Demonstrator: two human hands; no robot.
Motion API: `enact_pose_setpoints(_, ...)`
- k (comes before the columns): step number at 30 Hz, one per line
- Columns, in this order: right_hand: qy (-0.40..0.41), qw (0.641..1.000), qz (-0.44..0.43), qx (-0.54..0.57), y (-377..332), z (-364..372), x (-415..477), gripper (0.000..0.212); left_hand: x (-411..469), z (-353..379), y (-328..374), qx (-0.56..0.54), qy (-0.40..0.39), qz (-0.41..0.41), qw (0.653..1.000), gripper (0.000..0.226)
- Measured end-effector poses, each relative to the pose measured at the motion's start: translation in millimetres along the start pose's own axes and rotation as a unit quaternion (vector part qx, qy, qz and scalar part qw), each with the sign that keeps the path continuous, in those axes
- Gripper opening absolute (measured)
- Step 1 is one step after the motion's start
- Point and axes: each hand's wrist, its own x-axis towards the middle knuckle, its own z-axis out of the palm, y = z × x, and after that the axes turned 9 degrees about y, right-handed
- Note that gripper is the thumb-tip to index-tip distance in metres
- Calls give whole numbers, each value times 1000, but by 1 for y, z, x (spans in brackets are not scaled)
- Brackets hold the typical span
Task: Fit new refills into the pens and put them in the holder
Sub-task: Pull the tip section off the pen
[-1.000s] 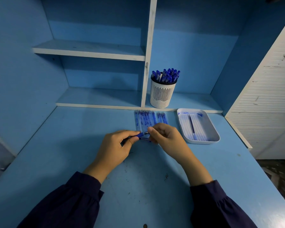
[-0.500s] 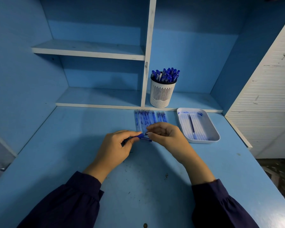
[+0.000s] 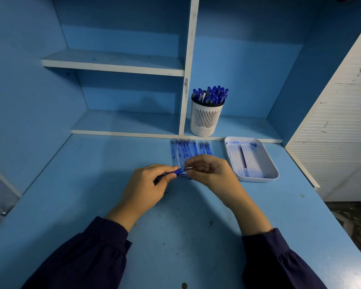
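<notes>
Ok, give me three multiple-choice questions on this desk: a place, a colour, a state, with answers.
1. Where is the pen holder? A. top shelf B. lower shelf C. on the desk
2. What colour is the tray? A. red B. black C. white
3. What is the left hand doing? A. gripping a blue pen B. lying flat C. reaching into the holder
Answers: B, it stands on the lower shelf; C, its rim is white; A, fingers curl round the pen.
</notes>
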Motion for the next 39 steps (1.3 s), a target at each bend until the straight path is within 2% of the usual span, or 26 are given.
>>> enact_pose_setpoints(8, 5, 1000, 13, 7, 2, -1, 1, 10, 0, -1, 0, 9, 1, -1, 1000, 23)
enact_pose_setpoints(16, 69, 995, 27, 65, -1, -11, 4, 12, 2, -3, -1, 11, 25, -1, 1000, 22)
enact_pose_setpoints(18, 70, 997, 16, 13, 2, -12, 3, 8, 3, -3, -1, 10, 31, -5, 999, 21)
enact_pose_setpoints(20, 51, 994, -9, -93, 6, -8, 0, 5, 3, -3, -2, 11, 36, -7, 999, 21)
enact_pose_setpoints(22, 19, 979, -41, -199, 9, -2, -3, 4, 2, -2, -3, 14, 36, -8, 999, 21)
enact_pose_setpoints(25, -28, 957, -79, -277, 11, 6, -7, 4, 2, -2, -4, 15, 34, -12, 999, 20)
enact_pose_setpoints(32, -65, 929, -128, -342, 9, 11, -9, 9, 2, -3, -3, 22, 29, -14, 999, 20)
enact_pose_setpoints(39, -46, 943, -87, -319, 10, 3, -7, 14, 2, -2, -4, 18, 25, -19, 999, 20)
